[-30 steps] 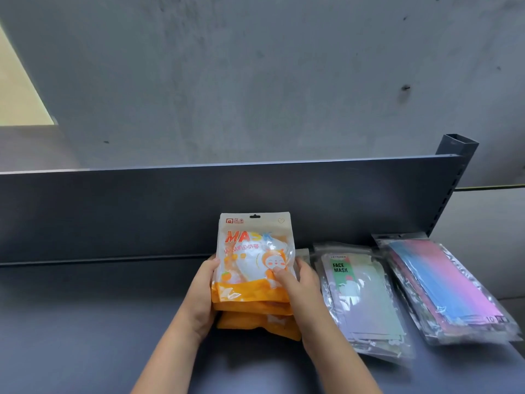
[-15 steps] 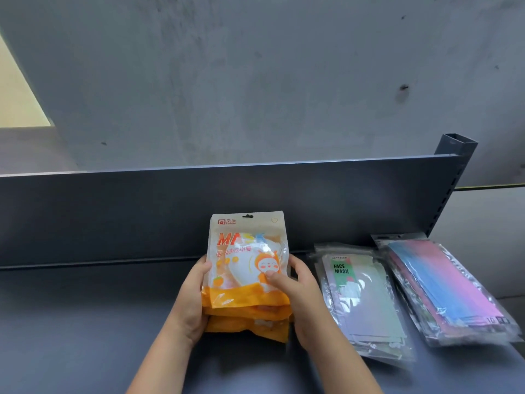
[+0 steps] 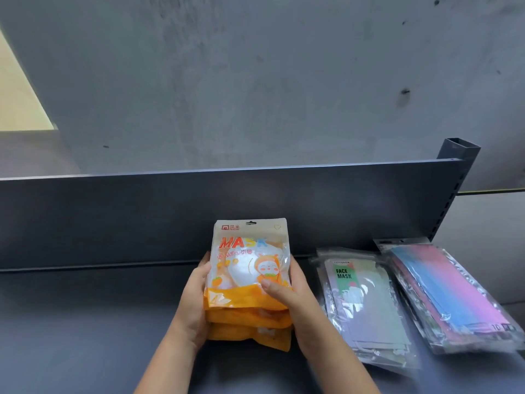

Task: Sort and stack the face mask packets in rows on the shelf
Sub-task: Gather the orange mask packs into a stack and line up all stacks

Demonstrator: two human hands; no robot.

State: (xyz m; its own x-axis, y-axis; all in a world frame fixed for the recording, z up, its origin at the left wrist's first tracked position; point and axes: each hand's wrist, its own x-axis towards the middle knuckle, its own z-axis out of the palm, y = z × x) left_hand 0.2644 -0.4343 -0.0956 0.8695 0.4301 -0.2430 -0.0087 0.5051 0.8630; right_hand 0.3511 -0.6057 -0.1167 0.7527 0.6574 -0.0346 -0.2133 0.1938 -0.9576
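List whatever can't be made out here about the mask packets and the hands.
Head view only.
- Orange packets: count unclear; the top one covers most of the lower ones.
- Left hand and right hand: fingers other than the thumbs hidden behind those packets.
- FACE MASK packets: count lost in overlap and glare; small print too small.
- Pink-blue packets: corner print blurred.

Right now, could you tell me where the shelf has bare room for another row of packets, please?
The widest bare patch of shelf lies left of the left hand, bordered by the back panel. Only a narrow strip separates the right hand, gripping the orange packets, from the FACE MASK pile. The right end is crowded: that pile abuts the rainbow pile.
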